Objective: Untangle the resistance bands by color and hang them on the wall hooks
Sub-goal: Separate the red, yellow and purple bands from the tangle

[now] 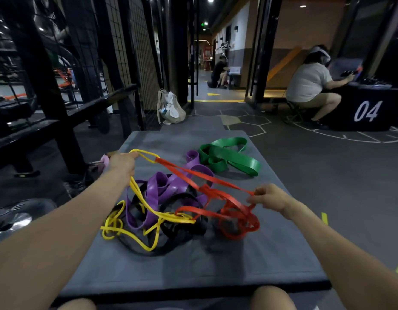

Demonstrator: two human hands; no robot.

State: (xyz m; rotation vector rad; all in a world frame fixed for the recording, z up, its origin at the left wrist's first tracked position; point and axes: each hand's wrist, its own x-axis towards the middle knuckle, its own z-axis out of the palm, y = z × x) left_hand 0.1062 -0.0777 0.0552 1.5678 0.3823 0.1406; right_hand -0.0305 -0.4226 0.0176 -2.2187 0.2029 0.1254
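Note:
A tangle of resistance bands lies on a grey mat (227, 265). My left hand (122, 163) grips a thin yellow band (148, 209) and lifts it at the mat's left side. My right hand (270, 196) pinches a red band (215, 184), which stretches taut between both hands and links with the yellow loop near my left hand. Under them lie a wide purple band (157, 186) and a black band (182, 233), knotted together. A green band (229, 156) lies apart at the mat's far right. No wall hooks show.
Black metal racks and a wire-grid panel (126, 52) stand to the left. A beige bag (171, 108) leans by the panel beyond the mat. A seated person (309, 86) works at a black box marked 04 at the right. Another person sits far down the corridor.

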